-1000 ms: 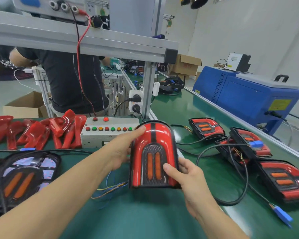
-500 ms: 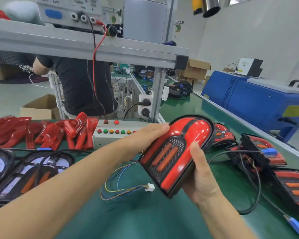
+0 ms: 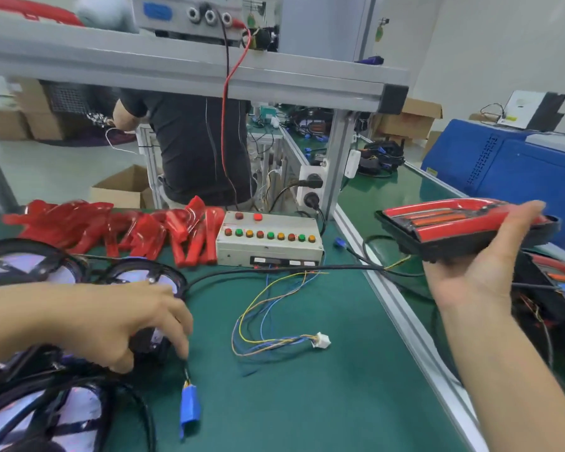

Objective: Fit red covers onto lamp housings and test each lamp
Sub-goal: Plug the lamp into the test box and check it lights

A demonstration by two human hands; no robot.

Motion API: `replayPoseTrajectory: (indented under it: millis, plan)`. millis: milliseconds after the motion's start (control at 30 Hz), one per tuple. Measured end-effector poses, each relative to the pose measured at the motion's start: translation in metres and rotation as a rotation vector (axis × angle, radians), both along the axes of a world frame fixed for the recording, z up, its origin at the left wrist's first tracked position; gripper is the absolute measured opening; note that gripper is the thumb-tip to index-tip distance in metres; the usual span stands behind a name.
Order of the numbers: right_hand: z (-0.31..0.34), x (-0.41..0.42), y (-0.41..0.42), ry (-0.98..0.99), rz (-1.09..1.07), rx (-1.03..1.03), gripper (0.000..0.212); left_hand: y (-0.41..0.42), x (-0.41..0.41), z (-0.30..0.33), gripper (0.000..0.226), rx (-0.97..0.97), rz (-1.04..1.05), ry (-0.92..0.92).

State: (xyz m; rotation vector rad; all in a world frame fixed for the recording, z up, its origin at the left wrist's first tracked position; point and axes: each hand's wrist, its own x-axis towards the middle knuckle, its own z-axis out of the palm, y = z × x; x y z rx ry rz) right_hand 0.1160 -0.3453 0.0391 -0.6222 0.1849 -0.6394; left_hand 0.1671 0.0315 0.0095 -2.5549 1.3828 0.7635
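My right hand [image 3: 480,265] grips a finished lamp [image 3: 463,226] with its red cover on, held flat in the air at the right above the conveyor. Down at the left, my left hand [image 3: 128,324] has its fingers curled over an uncovered lamp housing [image 3: 144,282] and its black cable; a blue connector [image 3: 189,407] hangs just below that hand. Loose red covers [image 3: 118,230] lie piled at the back left. The grey test box [image 3: 268,243] with coloured buttons stands in the middle, its thin wires ending in a white plug [image 3: 322,340] on the green mat.
More uncovered housings [image 3: 30,415] and black cables crowd the lower left. Covered lamps [image 3: 558,282] lie on the green conveyor at the right, past an aluminium rail [image 3: 405,321]. A frame post [image 3: 338,164], a person in black behind it, and a blue machine [image 3: 509,164] at the right.
My right hand has carried the covered lamp away to the right, alone. My left hand has let go of it and dropped to the housings at the left. The view has swung left.
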Motion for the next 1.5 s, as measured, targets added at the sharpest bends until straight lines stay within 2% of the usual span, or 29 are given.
replayPoseTrajectory:
  millis: [100, 167, 233, 300, 367, 467, 567, 667, 833, 867, 900, 933, 967, 1067, 1100, 1167, 1267, 1300, 1367, 1400, 1433, 1500]
  plan:
    - [-0.019, -0.004, 0.003, 0.076, 0.103, -0.039, 0.053, -0.007, -0.011, -0.032, 0.061, -0.039, -0.067, -0.067]
    - [-0.037, -0.008, 0.001, 0.149, 0.221, -0.081, 0.056, -0.015, -0.013, -0.043, 0.047, -0.064, -0.142, -0.189]
    - [-0.052, -0.014, -0.004, 0.259, 0.351, -0.173, 0.049, -0.023, -0.011, -0.04, 0.032, -0.114, -0.134, -0.232]
    - [-0.06, -0.018, -0.013, 0.421, 0.432, -0.267, 0.043, -0.028, -0.005, -0.022, 0.019, -0.302, 0.001, -0.113]
    - [-0.066, -0.018, -0.023, 0.61, 0.451, -0.33, 0.042, -0.032, 0.004, 0.0, 0.009, -0.627, 0.226, 0.052]
    - [-0.071, -0.014, -0.032, 0.803, 0.474, -0.444, 0.045, -0.047, 0.018, 0.024, 0.018, -1.07, 0.505, 0.251]
    - [-0.074, -0.008, -0.038, 0.879, 0.49, -0.585, 0.042, -0.077, 0.024, 0.021, 0.022, -1.162, 0.603, 0.324]
    - [-0.073, -0.001, -0.044, 0.947, 0.422, -0.92, 0.049, -0.108, 0.02, 0.008, 0.023, -1.095, 0.565, 0.29]
    - [-0.064, 0.001, -0.041, 1.154, 0.068, -1.857, 0.046, -0.136, 0.017, -0.005, 0.047, -1.061, 0.521, 0.233]
    - [-0.063, 0.0, -0.038, 1.143, -0.027, -1.971, 0.043, -0.139, 0.018, -0.007, 0.043, -1.068, 0.534, 0.247]
    - [-0.061, -0.001, -0.032, 1.042, -0.126, -2.02, 0.039, -0.141, 0.018, -0.009, 0.036, -1.085, 0.544, 0.275]
    - [-0.059, -0.003, -0.024, 0.874, -0.18, -1.976, 0.035, -0.143, 0.016, -0.01, 0.027, -1.102, 0.549, 0.307]
    - [-0.056, -0.005, -0.012, 0.685, -0.135, -1.813, 0.031, -0.146, 0.015, -0.01, 0.022, -1.117, 0.546, 0.334]
    - [-0.045, -0.008, 0.031, 0.343, 0.37, -1.116, 0.021, -0.155, 0.01, -0.01, 0.023, -1.125, 0.502, 0.395]
    - [-0.045, -0.006, 0.041, 0.287, 0.457, -0.979, 0.019, -0.157, 0.008, -0.009, 0.023, -1.122, 0.482, 0.408]
    - [-0.045, -0.002, 0.052, 0.215, 0.496, -0.79, 0.02, -0.161, 0.007, -0.007, 0.025, -1.136, 0.465, 0.428]
    - [-0.046, 0.002, 0.059, 0.201, 0.491, -0.642, 0.017, -0.162, 0.005, -0.005, 0.023, -1.118, 0.457, 0.365]
    - [-0.047, 0.002, 0.06, 0.191, 0.492, -0.618, 0.016, -0.163, 0.005, -0.006, 0.022, -1.104, 0.451, 0.226]
    - [-0.046, 0.004, 0.059, 0.151, 0.449, -0.545, 0.015, -0.162, -0.005, -0.008, 0.016, -1.102, 0.409, -0.368]
    - [-0.044, 0.006, 0.057, 0.123, 0.411, -0.501, 0.014, -0.161, -0.014, -0.006, 0.01, -1.077, 0.318, -0.627]
    - [-0.041, 0.008, 0.053, 0.094, 0.368, -0.461, 0.014, -0.161, -0.023, -0.008, 0.003, -1.018, 0.166, -0.751]
    - [-0.033, 0.012, 0.045, 0.048, 0.277, -0.403, 0.014, -0.167, -0.039, -0.024, 0.016, -0.836, -0.102, -0.765]
